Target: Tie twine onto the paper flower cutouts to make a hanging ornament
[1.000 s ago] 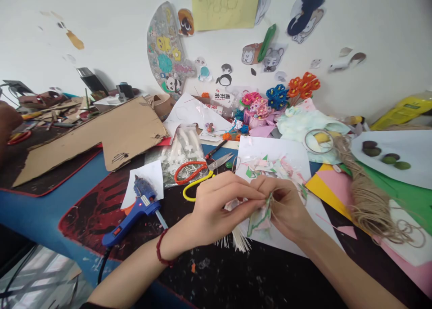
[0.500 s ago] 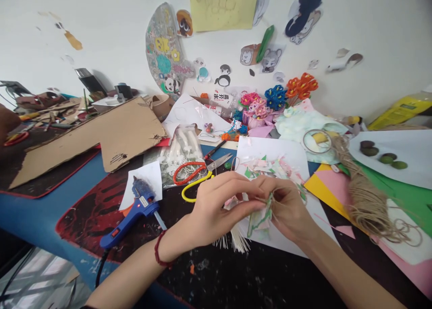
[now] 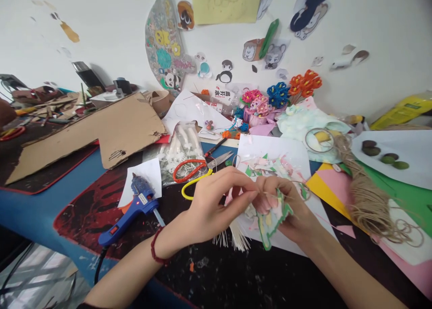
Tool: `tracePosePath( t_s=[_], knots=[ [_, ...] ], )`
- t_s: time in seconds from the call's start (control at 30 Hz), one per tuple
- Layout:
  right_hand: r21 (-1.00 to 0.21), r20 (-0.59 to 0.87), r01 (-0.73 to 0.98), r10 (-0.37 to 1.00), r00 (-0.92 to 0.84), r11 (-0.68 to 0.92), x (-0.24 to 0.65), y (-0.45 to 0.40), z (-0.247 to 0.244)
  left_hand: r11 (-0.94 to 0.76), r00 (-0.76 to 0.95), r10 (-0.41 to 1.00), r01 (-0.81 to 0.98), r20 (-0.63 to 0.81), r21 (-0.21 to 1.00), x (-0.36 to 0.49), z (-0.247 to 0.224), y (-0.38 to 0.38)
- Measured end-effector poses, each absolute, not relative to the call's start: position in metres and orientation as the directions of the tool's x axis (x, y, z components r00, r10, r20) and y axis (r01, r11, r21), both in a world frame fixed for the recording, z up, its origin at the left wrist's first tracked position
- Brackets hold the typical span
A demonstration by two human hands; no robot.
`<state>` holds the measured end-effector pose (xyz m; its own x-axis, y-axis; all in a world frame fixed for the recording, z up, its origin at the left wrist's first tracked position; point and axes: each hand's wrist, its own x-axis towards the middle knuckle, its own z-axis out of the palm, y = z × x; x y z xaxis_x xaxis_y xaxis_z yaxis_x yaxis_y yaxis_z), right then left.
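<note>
My left hand [image 3: 216, 205] is closed, thumb and index finger pinching a thin strand of twine [image 3: 269, 194]. The strand runs across to my right hand [image 3: 292, 212], whose fingers are curled round it and beside a green-edged paper cutout [image 3: 269, 226]. The cutout, pale pink and white inside, hangs below the strand; how it is fastened is hidden by the fingers. Loose twine loops out past my right knuckles. Under the hands lie a white sheet of paper [image 3: 248, 149] with coloured scraps [image 3: 266, 163] and a white fringed tassel [image 3: 239, 237], partly covered.
A blue glue gun [image 3: 130, 214] with a lit light lies at left on a dark mat. Scissors [image 3: 205, 165] with red and yellow handles rest behind my left hand. At right is a twine bundle [image 3: 366, 201]. Cardboard [image 3: 128, 129] and bright flowers [image 3: 278, 95] stand farther back.
The green-edged cutout has turned from nearly edge-on to face me more and hangs lower. My fingers have shifted slightly along the twine. The view has tilted a little.
</note>
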<state>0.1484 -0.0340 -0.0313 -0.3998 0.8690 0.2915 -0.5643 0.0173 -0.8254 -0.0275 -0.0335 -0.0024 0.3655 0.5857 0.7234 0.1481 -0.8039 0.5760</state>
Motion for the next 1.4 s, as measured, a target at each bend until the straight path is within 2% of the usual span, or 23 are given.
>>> tracePosePath(
  t_s=[0.23, 0.47, 0.67, 1.1, 1.4],
  knots=[
    [-0.872, 0.198, -0.490, 0.897, -0.395, -0.023, 0.1467, -0.0346, -0.0282, -0.859, 0.396, 0.505, 0.150, 0.767, 0.489, -0.0254, -0.0043, -0.0343],
    [-0.884, 0.234, -0.467, 0.871, -0.433, 0.006, 0.1448, -0.0340, -0.0287, -0.895, 0.336, 0.417, 0.315, 0.845, 0.316, -0.0246, -0.0083, -0.0351],
    [-0.859, 0.243, -0.512, 0.866, -0.438, -0.018, 0.1489, -0.0343, -0.0305, -0.883, 0.332, 0.458, 0.277, 0.825, 0.379, -0.0268, -0.0021, -0.0354],
    [-0.843, 0.236, -0.534, 0.850, -0.472, -0.062, 0.1462, -0.0349, -0.0311, -0.899, 0.384, 0.433, 0.248, 0.815, 0.360, -0.0241, -0.0087, -0.0345],
    [-0.827, 0.202, -0.547, 0.842, -0.500, -0.127, 0.1450, -0.0361, -0.0339, -0.878, 0.437, 0.479, 0.214, 0.762, 0.429, -0.0221, -0.0112, -0.0353]
  ],
)
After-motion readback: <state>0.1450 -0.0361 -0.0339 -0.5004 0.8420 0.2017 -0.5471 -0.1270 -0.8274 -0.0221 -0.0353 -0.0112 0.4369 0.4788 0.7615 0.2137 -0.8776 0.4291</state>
